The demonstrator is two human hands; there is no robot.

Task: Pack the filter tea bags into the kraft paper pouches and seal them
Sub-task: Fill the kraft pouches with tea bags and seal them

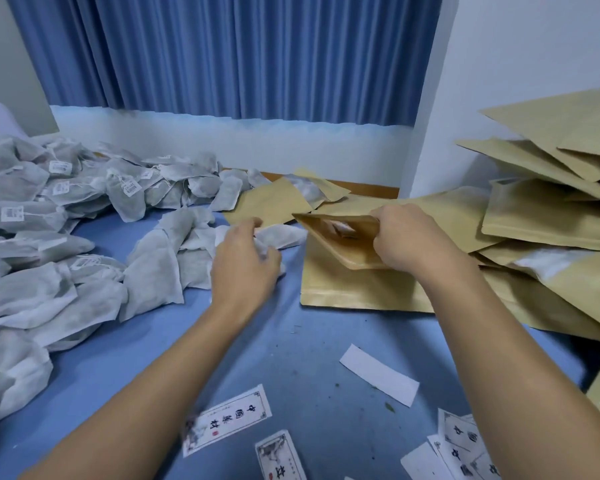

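The right hand (pixel 406 237) grips a kraft pouch (pixel 347 242) by its edge, fingers curled round it, and holds it above the blue cloth (pixel 291 341). The pouch's mouth gapes toward the left. A pale shape shows inside the mouth, but what it is cannot be told.

The left hand (pixel 246 258) has its fingers and thumb curled round a white tea bag (pixel 286 235). This bag lies just beside the pouch mouth and outside it.

A second pouch (pixel 354 292) lies flat on the cloth under the held one. It is closed flat and its contents are not visible.

Loose pouches (pixel 551 209) are heaped at the right. One of them (pixel 548 263) shows a whitish window panel.

A large pile of tea bags (pixel 49 220) covers the left of the cloth, several with small tags on strings. None of these sits in any pouch.

Printed labels (pixel 227 419) and a blank white strip (pixel 378 374) lie near the forearms. A blue curtain (pixel 239 53) hangs behind.
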